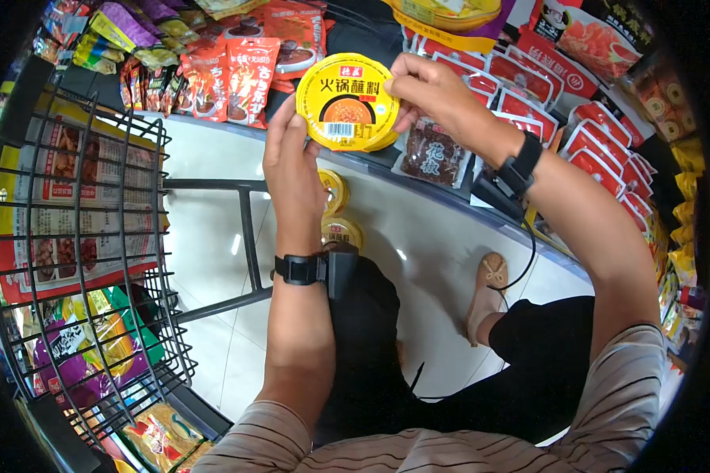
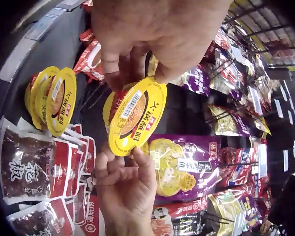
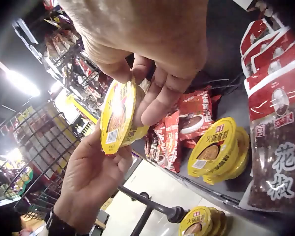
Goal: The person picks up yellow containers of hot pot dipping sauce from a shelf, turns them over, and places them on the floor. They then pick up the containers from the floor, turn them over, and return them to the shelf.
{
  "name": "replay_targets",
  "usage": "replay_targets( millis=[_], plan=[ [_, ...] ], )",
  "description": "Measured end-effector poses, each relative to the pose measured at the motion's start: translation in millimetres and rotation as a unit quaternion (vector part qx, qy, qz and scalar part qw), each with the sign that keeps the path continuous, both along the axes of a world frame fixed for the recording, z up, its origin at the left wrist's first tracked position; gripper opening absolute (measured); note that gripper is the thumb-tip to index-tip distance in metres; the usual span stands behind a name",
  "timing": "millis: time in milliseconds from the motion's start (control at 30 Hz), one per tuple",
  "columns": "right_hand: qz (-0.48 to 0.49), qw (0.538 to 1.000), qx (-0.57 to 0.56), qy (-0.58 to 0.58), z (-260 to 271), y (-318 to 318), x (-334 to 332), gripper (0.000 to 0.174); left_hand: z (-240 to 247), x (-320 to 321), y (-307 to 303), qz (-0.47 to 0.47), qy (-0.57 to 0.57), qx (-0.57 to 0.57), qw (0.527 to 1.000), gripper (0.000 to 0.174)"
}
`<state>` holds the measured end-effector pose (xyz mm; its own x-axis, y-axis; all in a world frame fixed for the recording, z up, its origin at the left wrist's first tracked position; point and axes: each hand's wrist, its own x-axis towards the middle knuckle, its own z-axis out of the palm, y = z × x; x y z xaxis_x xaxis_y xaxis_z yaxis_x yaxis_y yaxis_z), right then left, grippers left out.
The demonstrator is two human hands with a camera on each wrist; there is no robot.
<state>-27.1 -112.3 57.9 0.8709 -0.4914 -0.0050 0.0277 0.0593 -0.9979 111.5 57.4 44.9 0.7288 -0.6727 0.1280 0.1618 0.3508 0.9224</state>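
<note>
Both hands hold up a round yellow tub of hot pot dipping sauce, its printed lid turned to the head view. My left hand pinches its left edge, thumb at the lid's rim. From the right, my right hand grips the opposite edge between thumb and fingers. The right wrist view shows those fingers curled behind the tub. Similar yellow tubs stand stacked on the dark shelf close by. Bags of Sichuan pepper lie beside that stack.
At the left stands a black wire shopping cart holding packaged goods. Red sauce pouches and red-and-white packets fill the shelf ahead. More yellow tubs sit lower, near the person's knee. A large yellow bowl pack lies at the back.
</note>
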Motion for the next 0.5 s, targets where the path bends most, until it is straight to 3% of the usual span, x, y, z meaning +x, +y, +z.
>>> replay_targets(
  millis=[500],
  plan=[
    [-0.019, 0.996, -0.05, -0.073, 37.7, 27.5, -2.3, 0.026, 47.0, -13.3, 22.0, 0.014, -0.071, -0.052, 0.996, 0.047]
  ],
)
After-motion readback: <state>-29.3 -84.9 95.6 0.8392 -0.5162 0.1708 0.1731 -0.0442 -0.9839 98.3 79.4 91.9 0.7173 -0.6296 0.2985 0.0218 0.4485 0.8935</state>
